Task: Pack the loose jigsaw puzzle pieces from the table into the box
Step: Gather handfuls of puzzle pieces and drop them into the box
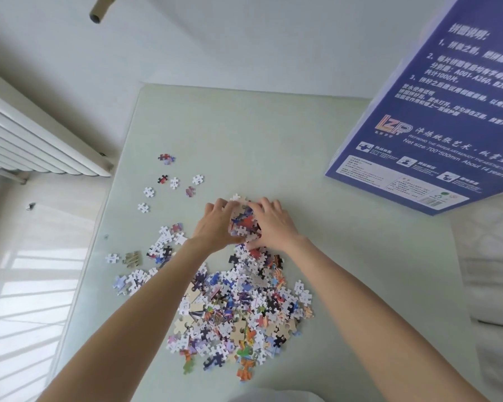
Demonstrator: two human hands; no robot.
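Left hand [218, 220] and right hand [269, 220] cup a clump of pieces [244, 221], grip grasping; strays risk dropping before box [436, 111] at 2 o'clock.

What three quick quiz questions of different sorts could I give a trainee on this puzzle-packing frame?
1. True or false: both hands, left hand and right hand, cup one clump of puzzle pieces between them.
2. Multiple choice: the blue box lies to the person's A) left, B) right, C) under the main pile.
3. Fill in: the few scattered pieces lie toward the white ____ side of the table.

Key: 1 true; 2 B; 3 radiator.
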